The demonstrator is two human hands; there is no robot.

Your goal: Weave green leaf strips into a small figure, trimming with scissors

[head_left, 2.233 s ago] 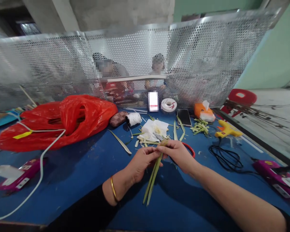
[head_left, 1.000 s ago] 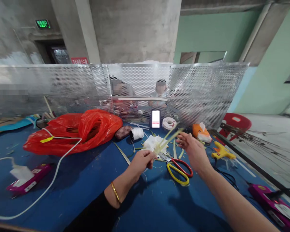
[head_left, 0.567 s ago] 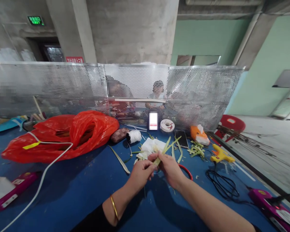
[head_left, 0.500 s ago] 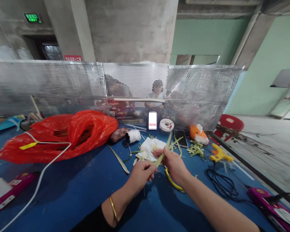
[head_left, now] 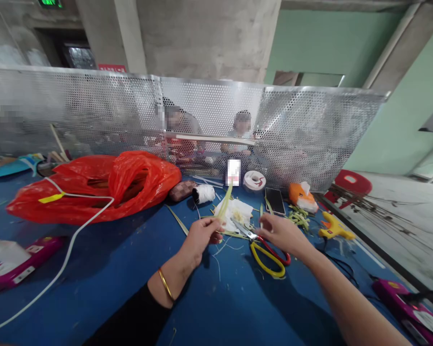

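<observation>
A long, slim, pale yellow-green strip point(head_left: 226, 203), too blurred to tell whether single or doubled, is pinched at its near end by the left hand point(head_left: 204, 234) and slants toward the far side, leaning slightly right. To its right lie scissors point(head_left: 251, 235), silver blades pointing far left, the yellow handle loop nearer than the red.

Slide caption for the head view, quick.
Left hand holds green strips; right hand is near the red-and-yellow scissors.
</observation>
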